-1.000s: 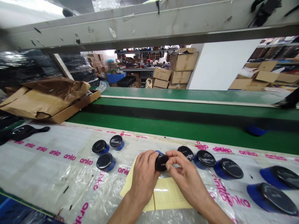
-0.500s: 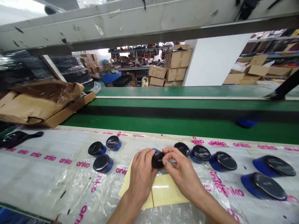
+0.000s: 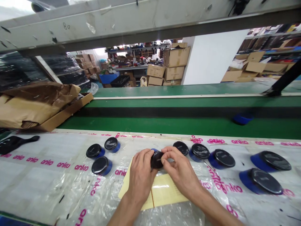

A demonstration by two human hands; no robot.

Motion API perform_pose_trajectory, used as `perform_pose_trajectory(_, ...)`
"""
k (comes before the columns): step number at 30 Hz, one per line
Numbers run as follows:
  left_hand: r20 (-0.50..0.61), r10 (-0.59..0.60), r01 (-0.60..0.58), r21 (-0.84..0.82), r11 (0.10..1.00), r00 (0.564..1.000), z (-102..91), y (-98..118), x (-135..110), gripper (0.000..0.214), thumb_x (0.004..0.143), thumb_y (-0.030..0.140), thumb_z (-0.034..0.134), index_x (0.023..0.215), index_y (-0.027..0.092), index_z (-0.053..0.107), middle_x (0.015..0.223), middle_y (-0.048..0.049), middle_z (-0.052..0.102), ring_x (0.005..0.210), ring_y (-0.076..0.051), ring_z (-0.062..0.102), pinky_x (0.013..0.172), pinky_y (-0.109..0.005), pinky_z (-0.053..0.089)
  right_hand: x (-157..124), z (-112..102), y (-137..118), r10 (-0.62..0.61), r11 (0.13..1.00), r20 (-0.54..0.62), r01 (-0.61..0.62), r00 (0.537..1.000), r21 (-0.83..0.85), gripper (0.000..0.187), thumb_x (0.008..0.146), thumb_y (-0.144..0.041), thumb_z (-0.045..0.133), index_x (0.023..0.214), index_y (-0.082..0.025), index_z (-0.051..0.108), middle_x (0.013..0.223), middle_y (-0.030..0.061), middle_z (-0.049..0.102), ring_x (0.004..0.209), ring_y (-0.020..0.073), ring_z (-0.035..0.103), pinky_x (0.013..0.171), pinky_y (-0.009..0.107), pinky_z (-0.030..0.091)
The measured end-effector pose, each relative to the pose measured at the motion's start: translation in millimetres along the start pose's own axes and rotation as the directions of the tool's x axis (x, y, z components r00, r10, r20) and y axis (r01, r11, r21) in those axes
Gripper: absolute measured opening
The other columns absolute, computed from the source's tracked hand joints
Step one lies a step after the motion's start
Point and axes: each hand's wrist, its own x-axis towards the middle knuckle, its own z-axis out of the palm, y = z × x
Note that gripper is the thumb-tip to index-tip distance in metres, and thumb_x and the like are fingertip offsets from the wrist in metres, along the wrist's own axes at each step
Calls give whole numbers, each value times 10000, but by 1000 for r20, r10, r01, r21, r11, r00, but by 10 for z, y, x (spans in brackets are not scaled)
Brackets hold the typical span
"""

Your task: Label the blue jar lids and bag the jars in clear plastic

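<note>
Fingers point(image 3: 147, 154) of the left hand point(image 3: 141, 177) and right hand point(image 3: 178, 169) are closed narrowly around a round black-and-blue case point(image 3: 156, 160), which is held between them. A yellow paper sheet point(image 3: 169, 191) is laid just below; similar cases point(image 3: 221, 158) are set on both sides on pink-printed plastic sheeting point(image 3: 47, 179).

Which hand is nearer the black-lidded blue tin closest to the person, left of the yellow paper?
Left. The left hand sits right of the black-lidded blue tin, apart from it; the right hand is farther off, beyond the dark round piece both hands grip.
</note>
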Motion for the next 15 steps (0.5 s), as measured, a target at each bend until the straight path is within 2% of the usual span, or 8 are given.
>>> perform_pose_trajectory(5,6,-3,3,-2,1000,1000,-8,-1,1,565,769,69,758,1238,237,492,1223,-69,634,1098,-278,623,947,-451,527,-14,-2,-15,-6,1000,7,6,1000,-12,150,920,-234,523,820,-211,631,1172,88,582,963,223,621,631,293,510)
perform_pose_trajectory(15,3,-14,14,-10,1000,1000,-6,-1,7,544,773,85,760,1233,237,512,1218,-58,643,1100,-262,625,954,-427,521,-6,9,-30,-29,1000,-4,29,1000,-11,146,917,-196,519,824,-214,631,1156,80,588,1049,228,606,693,297,522)
